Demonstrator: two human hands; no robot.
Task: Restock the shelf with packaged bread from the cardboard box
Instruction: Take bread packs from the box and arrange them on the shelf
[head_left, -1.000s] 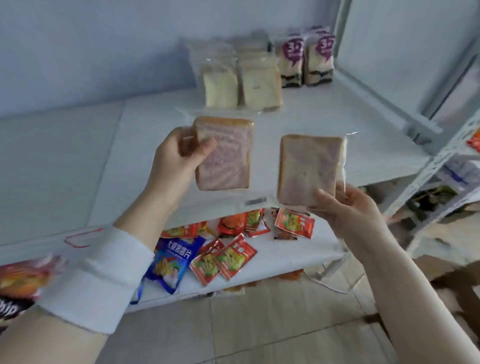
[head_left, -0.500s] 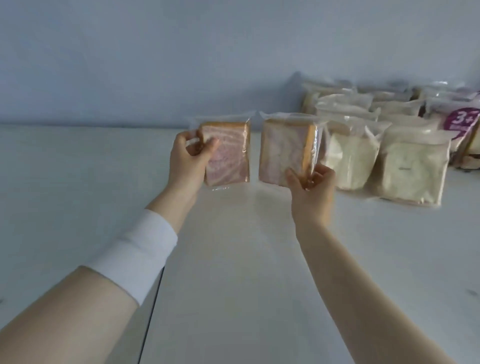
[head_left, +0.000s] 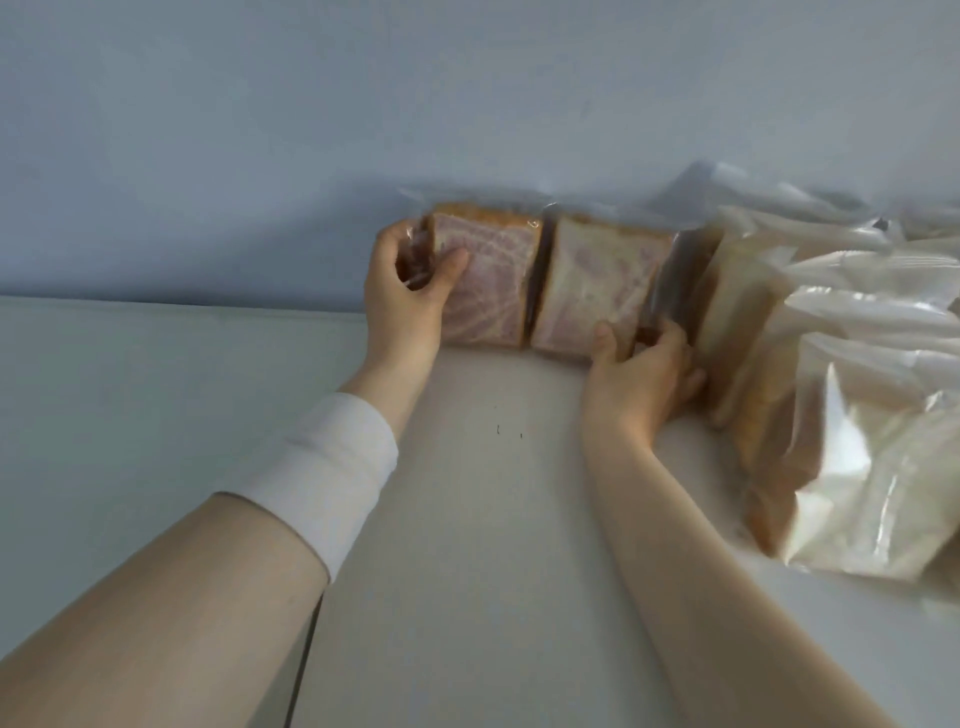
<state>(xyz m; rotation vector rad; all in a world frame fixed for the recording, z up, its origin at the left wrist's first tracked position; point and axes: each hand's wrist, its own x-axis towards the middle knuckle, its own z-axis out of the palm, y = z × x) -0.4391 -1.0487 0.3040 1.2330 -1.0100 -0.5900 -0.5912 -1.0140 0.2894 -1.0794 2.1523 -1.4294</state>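
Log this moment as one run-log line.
left hand grips left pink-swirl bread slice in clear wrapper | right hand grips right pink-swirl wrapped slice | both upright at back of white shelf | pale wrapped bread packs alongside

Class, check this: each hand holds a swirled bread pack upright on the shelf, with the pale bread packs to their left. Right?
No: in the head view the pale bread packs stand to the right of the swirled packs; the rest holds.

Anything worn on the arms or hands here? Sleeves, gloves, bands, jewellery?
The left forearm carries a wide white fabric band just above the wrist, slightly creased, with bare arm on both sides of it. The right forearm has no sleeve or band. The left hand and right hand are ungloved; no rings or watch visible.
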